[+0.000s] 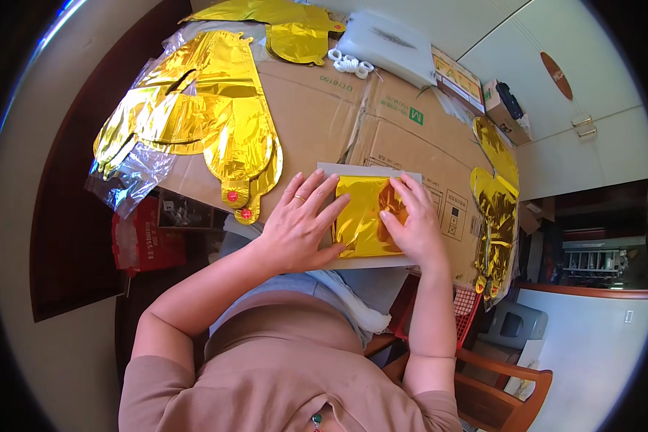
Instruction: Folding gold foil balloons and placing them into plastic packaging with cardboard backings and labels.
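Observation:
A folded gold foil balloon (357, 223) lies on a pale flat card (363, 170) at the front of the cardboard-covered table. My left hand (299, 222) rests flat along the left side of the foil, fingers spread, with a ring on one finger. On the right side, my right hand (419, 229) presses its fingertips and thumb on the foil, thumb apart from the fingers. The foil between the hands is mostly smooth, with a darker reflecting crease by the right thumb. Part of the card's edges is hidden under both hands.
Flat gold foil balloons (230, 122) lie on clear plastic at the left, another (299, 42) at the back, more (494, 216) at the right edge. White rolls (351, 65) sit beside a plastic-wrapped pack (385, 47). A wooden chair (507, 389) stands at lower right.

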### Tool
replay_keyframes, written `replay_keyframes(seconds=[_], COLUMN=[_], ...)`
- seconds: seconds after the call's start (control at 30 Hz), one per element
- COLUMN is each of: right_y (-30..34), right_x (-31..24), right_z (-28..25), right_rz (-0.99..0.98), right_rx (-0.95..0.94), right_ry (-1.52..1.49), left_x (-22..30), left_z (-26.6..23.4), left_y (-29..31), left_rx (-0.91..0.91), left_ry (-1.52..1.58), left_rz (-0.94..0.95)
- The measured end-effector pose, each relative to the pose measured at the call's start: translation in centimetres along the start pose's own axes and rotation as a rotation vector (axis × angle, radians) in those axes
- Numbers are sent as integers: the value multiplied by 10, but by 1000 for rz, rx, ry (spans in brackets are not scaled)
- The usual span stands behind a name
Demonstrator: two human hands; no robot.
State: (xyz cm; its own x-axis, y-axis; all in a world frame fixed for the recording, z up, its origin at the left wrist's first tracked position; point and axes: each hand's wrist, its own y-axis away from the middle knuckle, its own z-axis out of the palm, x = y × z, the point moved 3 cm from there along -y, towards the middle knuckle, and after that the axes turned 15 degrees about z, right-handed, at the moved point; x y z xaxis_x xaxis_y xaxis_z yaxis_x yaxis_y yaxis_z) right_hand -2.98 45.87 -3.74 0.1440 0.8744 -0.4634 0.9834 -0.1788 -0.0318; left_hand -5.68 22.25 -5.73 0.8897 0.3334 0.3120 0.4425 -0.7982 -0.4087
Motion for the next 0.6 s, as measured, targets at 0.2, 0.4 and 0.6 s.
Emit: replay_keyframes(seconds=[0.2,0.4,0.6], right_y=[-46,-90,-77], right_x=[14,53,34], right_z=[-30,-33,-40], right_rz=[76,369,255], right_rx=[-237,-579,-473], right_ry=[-154,-310,-191], left_x=[1,0,-1], left_z=[0,2,4], left_y=[0,-1,1], left_rx=[-4,-19,-22], left_ry=[-17,-28,-42], left_rz=[-10,3,6])
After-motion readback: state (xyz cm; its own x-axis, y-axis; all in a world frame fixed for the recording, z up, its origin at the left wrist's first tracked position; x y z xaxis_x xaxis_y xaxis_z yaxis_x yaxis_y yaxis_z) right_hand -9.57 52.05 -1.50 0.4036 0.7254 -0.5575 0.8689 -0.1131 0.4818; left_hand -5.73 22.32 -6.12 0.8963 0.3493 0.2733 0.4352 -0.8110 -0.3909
